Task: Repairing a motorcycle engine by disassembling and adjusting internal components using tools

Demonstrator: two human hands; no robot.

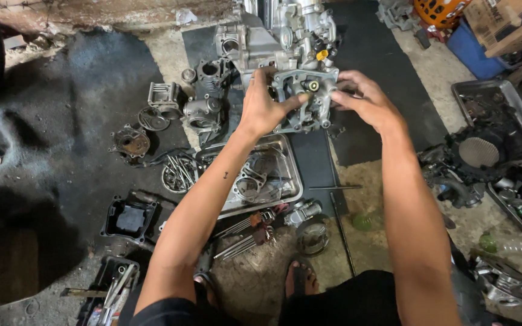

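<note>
A grey metal engine block (285, 36) stands on a black rubber mat (382, 90) on the floor ahead of me. Against its near side is a grey cast metal cover (304, 115) with a small brass-coloured fitting (313, 86) near its top. My left hand (264, 105) grips the cover's left edge, thumb stretched across toward the fitting. My right hand (360, 99) holds the cover's right edge with its fingers curled on it. Both forearms reach forward from the bottom of the view.
A steel tray (291, 181) with engine parts lies under my left arm. Cylinder parts (203, 99), a round bowl of bolts (178, 174), hex keys (246, 238), a black housing (129, 218) and a tool box (113, 288) are at left. Another tray (502, 111) and engine pieces (463, 175) sit right.
</note>
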